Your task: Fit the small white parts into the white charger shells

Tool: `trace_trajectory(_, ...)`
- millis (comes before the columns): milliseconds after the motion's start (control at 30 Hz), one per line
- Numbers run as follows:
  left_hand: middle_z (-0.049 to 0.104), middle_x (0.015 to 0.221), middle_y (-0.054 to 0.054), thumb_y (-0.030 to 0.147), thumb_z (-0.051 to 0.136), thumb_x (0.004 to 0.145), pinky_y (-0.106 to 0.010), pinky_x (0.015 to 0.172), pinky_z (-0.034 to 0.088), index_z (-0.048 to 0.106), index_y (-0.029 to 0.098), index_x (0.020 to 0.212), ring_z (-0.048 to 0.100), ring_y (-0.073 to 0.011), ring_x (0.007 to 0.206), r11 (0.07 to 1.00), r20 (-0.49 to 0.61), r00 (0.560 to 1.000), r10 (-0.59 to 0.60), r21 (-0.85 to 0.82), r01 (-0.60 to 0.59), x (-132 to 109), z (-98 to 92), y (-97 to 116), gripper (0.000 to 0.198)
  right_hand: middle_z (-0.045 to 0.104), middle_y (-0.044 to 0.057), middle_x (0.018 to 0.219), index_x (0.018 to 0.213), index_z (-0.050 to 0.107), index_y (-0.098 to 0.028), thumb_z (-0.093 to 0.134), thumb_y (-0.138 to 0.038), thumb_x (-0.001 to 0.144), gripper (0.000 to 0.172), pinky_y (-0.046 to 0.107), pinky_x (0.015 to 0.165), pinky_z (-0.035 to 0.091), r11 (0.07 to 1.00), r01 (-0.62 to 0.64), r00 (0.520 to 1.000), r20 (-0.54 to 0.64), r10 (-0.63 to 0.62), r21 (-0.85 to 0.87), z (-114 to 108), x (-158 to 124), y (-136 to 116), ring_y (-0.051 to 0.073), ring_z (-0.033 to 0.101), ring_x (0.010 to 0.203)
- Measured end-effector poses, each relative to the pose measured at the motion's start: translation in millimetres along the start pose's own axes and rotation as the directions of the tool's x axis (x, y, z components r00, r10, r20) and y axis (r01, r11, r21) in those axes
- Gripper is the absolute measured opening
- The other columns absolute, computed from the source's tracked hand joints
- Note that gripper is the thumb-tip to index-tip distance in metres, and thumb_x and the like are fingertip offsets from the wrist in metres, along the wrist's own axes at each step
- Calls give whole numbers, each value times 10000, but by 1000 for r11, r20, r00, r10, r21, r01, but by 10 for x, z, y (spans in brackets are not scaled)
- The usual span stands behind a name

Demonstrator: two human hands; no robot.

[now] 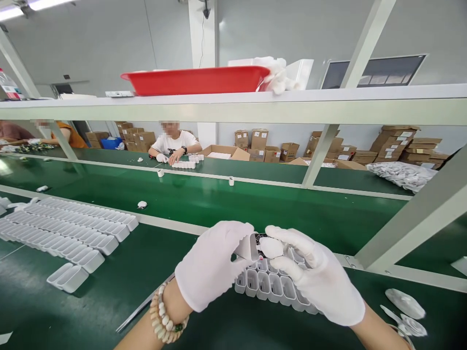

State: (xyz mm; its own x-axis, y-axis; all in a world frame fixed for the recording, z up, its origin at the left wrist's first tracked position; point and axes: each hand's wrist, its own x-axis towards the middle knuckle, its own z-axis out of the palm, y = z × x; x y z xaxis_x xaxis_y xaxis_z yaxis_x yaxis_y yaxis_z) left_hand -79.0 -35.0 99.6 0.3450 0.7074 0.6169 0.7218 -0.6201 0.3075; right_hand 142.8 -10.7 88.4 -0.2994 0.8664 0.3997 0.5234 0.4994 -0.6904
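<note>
Bright, even ceiling tube light top left; soft shadows; wide-angle bending at edges; slight blur on hands.

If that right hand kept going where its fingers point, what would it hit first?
Probably the white case pinched in the left hand, just ahead of the right hand and its white piece.

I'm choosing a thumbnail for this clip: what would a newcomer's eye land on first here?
First come the two white-gloved hands low in the middle. The left hand pinches a white case and the right hand a white rounded piece, above a cluster of open cases. Next is the red tray on the shelf overhead, then the rows of white cases at the left on the green bench.
</note>
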Motion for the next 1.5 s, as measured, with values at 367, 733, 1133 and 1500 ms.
trace_trajectory(367,701,886,-8,-40,582,700,-305,708,554,570,214,892,689,-197,829,995,32,999,-12,95,9,112,-93,188,318,731,10,884,1155,705,-359,659,-361,854,305,349,644,591,992,115,992,-48,-118,-56,77,-45,-14,200,671,716)
trace_trajectory(733,670,850,-13,16,541,715,-302,688,539,575,240,874,672,-211,825,997,36,999,-40,72,37,88,-38,145,276,642,-7,758,1160,697,-387,622,-425,883,290,334,626,579,981,102,995,1,-103,-165,68,-14,-1,193,627,668)
trace_trajectory(1133,708,1043,-34,62,648,750,-372,788,574,573,236,1110,679,-231,929,995,13,995,-103,20,102,14,13,122,407,593,-35,652,1238,622,-297,627,-550,872,444,304,539,520,956,284,946,-141,-292,-78,163,72,14,164,564,570)
trace_trajectory(1500,723,1065,-96,190,565,913,-405,825,609,521,195,1193,700,-269,1001,965,-175,978,113,255,-66,-45,201,162,284,755,38,794,1033,726,-262,661,-534,805,361,330,615,631,1000,-18,957,-288,21,13,268,-54,-55,220,728,697)
